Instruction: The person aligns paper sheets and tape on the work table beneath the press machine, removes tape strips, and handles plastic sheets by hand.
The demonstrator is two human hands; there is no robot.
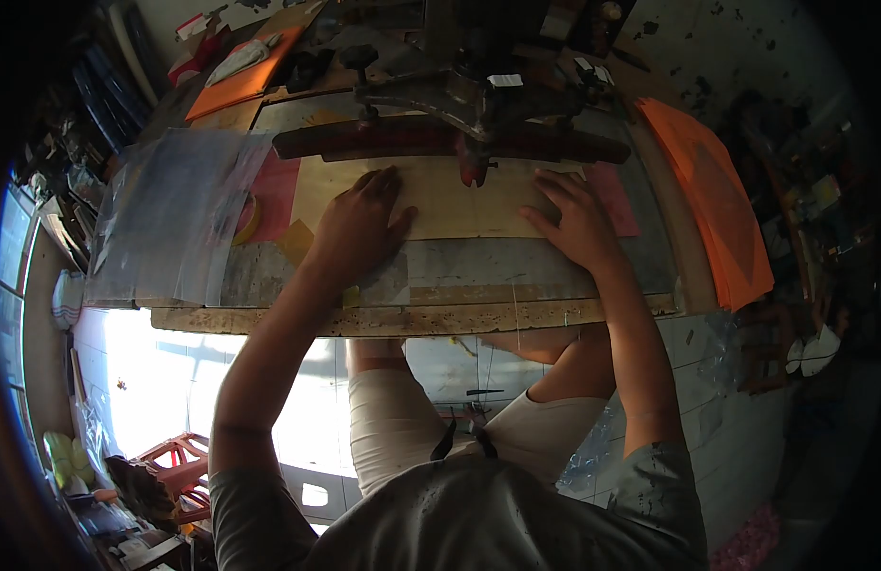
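Note:
A pale yellowish sheet lies flat on the work table under a dark clamp-like press bar. My left hand rests on the sheet's left part, thumb held apart from the fingers. On its right part lies my right hand, fingers stretched toward the bar and thumb spread. Neither hand holds anything. Pink material shows past the sheet's left end, and another pink piece past its right end. A roll of yellow tape sits left of my left hand.
Clear plastic sheets cover the table's left side. Orange sheets are stacked at the right edge, and more orange sheets lie at the back left. The worn wooden front edge runs above my lap. A red stool stands lower left.

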